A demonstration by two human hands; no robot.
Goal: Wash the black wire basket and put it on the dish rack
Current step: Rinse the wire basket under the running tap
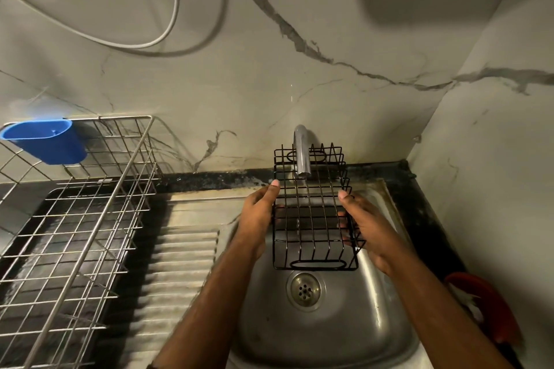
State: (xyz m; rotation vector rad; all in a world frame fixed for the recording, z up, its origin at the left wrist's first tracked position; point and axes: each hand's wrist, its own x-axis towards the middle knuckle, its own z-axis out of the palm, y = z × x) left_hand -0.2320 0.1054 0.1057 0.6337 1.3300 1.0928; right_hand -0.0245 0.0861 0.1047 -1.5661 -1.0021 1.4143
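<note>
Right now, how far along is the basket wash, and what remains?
Done: nothing looks finished; the dish rack carries only a blue plastic cup. In hand: left hand and right hand grip the black wire basket by its sides, over the steel sink, beneath the faucet. Whether water runs is unclear. Left: finish washing, then set it on the rack.

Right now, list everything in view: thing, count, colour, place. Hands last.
Wire basket: one, black, held over the sink under the tap.
Tap: one, silver, at the back wall.
Sink: one, steel, with a drain in its floor.
Dish rack: one, silver wire, left of the sink.
Cup: one, blue, hooked on the rack's far rim.
Red object: one, right counter edge; cannot identify.
Cables: pale, on the wall.
Left hand: grips the basket's left side.
Right hand: grips its right side.
</note>
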